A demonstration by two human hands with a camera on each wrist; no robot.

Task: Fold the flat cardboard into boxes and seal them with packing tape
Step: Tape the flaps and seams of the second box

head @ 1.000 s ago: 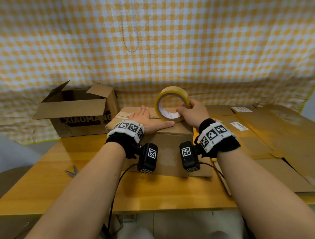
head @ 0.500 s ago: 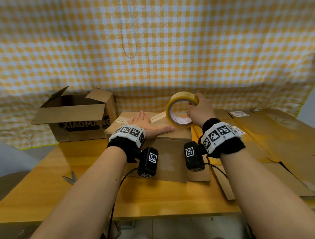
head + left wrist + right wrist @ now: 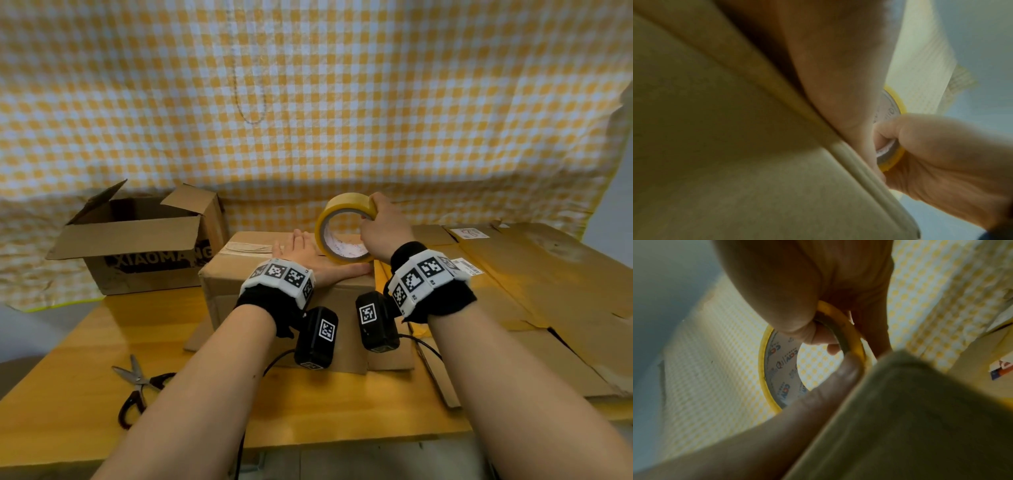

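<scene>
Head view, from the left: one open brown cardboard box printed XIAOMANG (image 3: pixel 137 246) stands at the back of the wooden bench (image 3: pixel 85 342), flaps up, apparently a box already folded. In front of it lies one pair of black-handled scissors (image 3: pixel 137 390), within reach, probably for cutting tape.

At the middle sits one closed brown cardboard box (image 3: pixel 239 284), the piece being sealed. The left hand (image 3: pixel 308 257) lies flat on its top with fingers straight and thumb stretched along the near edge; its grip is open and holds nothing, and it seems to press the flaps shut and keep the box from sliding. A pale strip of older tape (image 3: pixel 246 247) shows on the top to the left of that hand.

Just right of the palm, one yellow roll of packing tape (image 3: pixel 342 229) stands on edge over the box top. The right hand (image 3: pixel 383 229) has its grip closed round the ring, thumb inside the core and fingers over the outer face, likely so it can draw the roll along the seam. Whether a free tape end is already stuck down I cannot tell.

Farthest right, flat brown cardboard sheets (image 3: pixel 531 274) lie overlapped on the bench; at least two, the exact count unclear.
</scene>
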